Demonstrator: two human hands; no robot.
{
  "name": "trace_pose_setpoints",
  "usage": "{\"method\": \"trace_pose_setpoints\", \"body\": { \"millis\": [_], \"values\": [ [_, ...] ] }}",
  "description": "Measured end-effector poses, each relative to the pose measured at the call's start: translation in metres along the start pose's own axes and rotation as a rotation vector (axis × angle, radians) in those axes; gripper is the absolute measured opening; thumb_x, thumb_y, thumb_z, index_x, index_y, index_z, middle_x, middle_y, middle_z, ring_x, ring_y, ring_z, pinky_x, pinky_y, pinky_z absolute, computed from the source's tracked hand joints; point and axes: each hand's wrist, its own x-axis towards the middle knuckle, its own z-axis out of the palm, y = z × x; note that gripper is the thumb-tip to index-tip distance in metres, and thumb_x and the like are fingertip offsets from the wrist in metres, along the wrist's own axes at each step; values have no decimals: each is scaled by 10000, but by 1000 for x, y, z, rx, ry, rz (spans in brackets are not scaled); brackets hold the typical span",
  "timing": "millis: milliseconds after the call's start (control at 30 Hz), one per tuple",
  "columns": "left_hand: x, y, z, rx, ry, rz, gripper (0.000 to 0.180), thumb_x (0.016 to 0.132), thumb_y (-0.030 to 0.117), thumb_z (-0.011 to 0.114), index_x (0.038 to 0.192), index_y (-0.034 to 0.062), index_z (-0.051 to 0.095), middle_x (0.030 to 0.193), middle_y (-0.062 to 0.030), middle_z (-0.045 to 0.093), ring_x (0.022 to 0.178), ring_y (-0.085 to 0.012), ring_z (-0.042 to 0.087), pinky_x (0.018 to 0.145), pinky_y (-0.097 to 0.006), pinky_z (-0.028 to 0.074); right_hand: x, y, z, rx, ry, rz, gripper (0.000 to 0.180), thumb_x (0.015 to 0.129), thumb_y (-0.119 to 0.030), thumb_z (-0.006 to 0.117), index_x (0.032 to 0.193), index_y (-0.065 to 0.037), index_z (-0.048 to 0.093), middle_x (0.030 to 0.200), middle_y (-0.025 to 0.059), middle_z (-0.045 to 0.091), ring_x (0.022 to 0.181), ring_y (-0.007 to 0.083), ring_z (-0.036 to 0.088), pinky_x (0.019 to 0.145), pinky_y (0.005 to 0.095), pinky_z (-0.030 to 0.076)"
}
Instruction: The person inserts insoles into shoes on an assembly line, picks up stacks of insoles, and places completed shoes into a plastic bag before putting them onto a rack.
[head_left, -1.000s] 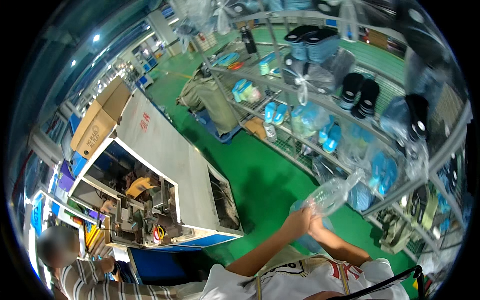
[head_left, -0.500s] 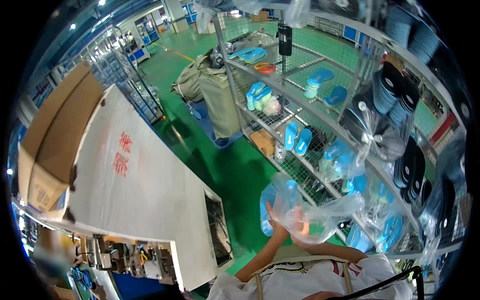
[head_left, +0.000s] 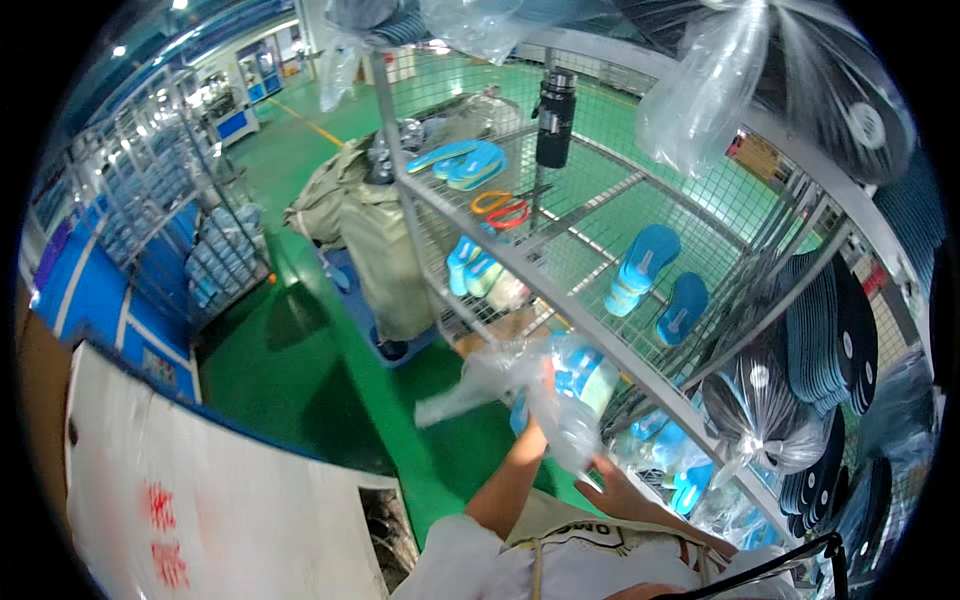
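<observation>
My left hand (head_left: 542,408) is closed at blue insoles (head_left: 519,412), with a loose clear plastic bag (head_left: 570,432) draped over and around it. The plastic partly hides its fingers, and one end of the bag trails out to the left. Just beyond it are more blue insoles (head_left: 580,372) with pale labels and a light green edge; whether they are in the hand or on the shelf I cannot tell. My right hand (head_left: 612,490) is nearby, below the bag's right side, fingers apart and holding nothing.
A metal mesh rack (head_left: 560,300) carries blue insoles (head_left: 648,258), orange- and red-handled scissors (head_left: 510,213), a black flask (head_left: 556,120) and bagged black insoles (head_left: 755,400). Green sacks (head_left: 385,270) stand beyond. A white panel (head_left: 230,490) is at the lower left.
My view has turned and come closer to the rack. My right hand has come out of the bag and opened; the bag has swung left over my left hand.
</observation>
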Motion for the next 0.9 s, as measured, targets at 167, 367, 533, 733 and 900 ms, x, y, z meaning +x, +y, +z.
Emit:
{"method": "trace_pose_setpoints", "body": {
  "millis": [167, 367, 533, 733, 900],
  "values": [
    [130, -42, 83, 57, -210, 43, 436, 849, 385, 424, 1004, -12, 519, 1094, -168, 514, 1005, -248, 477, 866, -335, 354, -75, 127, 0, -112, -173, 374, 506, 771, -293, 562, 1213, -111, 395, 1068, 169, 508, 979, 270, 516, 755, 370, 414],
    [206, -89, 147, 331, -442, 58, 449, 837, 390, 439, 1039, -9, 491, 1105, -176, 497, 1023, -261, 460, 876, -342, 346, -86, 125, 42, 48, 137, 974, 481, 759, -299, 562, 1177, -100, 430, 1036, 167, 530, 947, 270, 532, 751, 360, 424],
    [203, -126, 169, 528, -584, 74, 466, 828, 393, 452, 1067, -6, 468, 1114, -183, 483, 1037, -271, 446, 884, -347, 339, -97, 108, 100, 160, 349, 1147, 463, 749, -304, 562, 1147, -90, 458, 1009, 165, 547, 921, 270, 545, 748, 352, 433],
    [205, -138, 152, 750, -699, 131, 493, 817, 398, 467, 1102, -3, 440, 1125, -191, 466, 1055, -284, 429, 894, -354, 332, -106, 76, 144, 250, 527, 1275, 445, 737, -310, 562, 1110, -78, 493, 977, 163, 569, 889, 271, 561, 745, 343, 443],
    [200, -137, 140, 877, -782, 184, 520, 807, 402, 479, 1130, -1, 417, 1134, -198, 453, 1070, -295, 415, 902, -359, 325, -110, 53, 166, 282, 598, 1354, 433, 727, -315, 562, 1080, -69, 522, 950, 161, 587, 862, 271, 575, 742, 334, 451]
  ]
}}
